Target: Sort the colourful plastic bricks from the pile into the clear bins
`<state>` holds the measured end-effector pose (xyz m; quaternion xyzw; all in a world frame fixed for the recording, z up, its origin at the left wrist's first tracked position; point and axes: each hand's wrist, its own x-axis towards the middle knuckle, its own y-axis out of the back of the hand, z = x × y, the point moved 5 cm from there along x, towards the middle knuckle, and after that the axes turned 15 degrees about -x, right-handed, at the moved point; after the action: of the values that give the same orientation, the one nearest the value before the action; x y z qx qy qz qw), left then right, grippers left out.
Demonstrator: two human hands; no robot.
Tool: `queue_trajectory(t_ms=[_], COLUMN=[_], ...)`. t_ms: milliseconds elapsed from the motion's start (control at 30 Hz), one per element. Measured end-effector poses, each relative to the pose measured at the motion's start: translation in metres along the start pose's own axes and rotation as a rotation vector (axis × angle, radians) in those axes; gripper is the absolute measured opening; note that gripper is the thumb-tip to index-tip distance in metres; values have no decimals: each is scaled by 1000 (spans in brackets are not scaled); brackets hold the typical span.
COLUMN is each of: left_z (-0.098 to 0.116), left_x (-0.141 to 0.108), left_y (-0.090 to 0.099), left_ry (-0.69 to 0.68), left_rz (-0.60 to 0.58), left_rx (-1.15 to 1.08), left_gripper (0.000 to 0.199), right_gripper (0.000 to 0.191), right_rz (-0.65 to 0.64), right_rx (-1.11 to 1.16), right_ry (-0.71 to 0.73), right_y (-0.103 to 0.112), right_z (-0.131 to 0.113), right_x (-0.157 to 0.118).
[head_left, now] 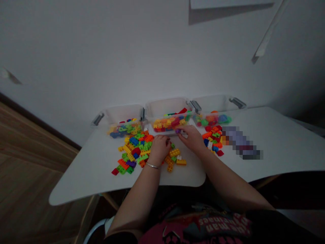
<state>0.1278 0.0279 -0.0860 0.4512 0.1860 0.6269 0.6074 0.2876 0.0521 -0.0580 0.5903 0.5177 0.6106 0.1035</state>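
The right hand (191,138) has a small purple plastic brick (177,131) pinched at its fingertips, just in front of the middle clear plastic bin (162,109). The left hand (159,149), a bangle (152,165) at its wrist, sits curled beside the scattered colourful bricks (134,149); whether those fingers grip anything, I can't tell.

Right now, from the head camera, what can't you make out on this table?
Head view, all of these:
- Whatever lies under the left hand: the hand covers it.
- The full shape of the purple brick at the right hand: the fingers hide part of it.
- The object right of the bricks: blurred into blocks.
- Single pieces in the left clear plastic bin: too small, seen through its wall.
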Motion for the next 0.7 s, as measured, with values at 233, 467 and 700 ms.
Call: queue_trajectory(t_ms=[233, 467, 700], left_z=[1, 0, 2], left_x=[-2, -3, -2], left_y=[1, 0, -1], left_ry=[2, -12, -31], left_rz=[-11, -9, -35], left_rx=[30, 59, 81], left_gripper=[19, 20, 19], right_gripper=[30, 31, 27], right_rz=[330, 143, -117], right_rx=[172, 260, -91], right_ry=[-156, -276, -312], right_y=[49, 25, 10], right_z=[17, 28, 23], right_x=[53, 110, 118])
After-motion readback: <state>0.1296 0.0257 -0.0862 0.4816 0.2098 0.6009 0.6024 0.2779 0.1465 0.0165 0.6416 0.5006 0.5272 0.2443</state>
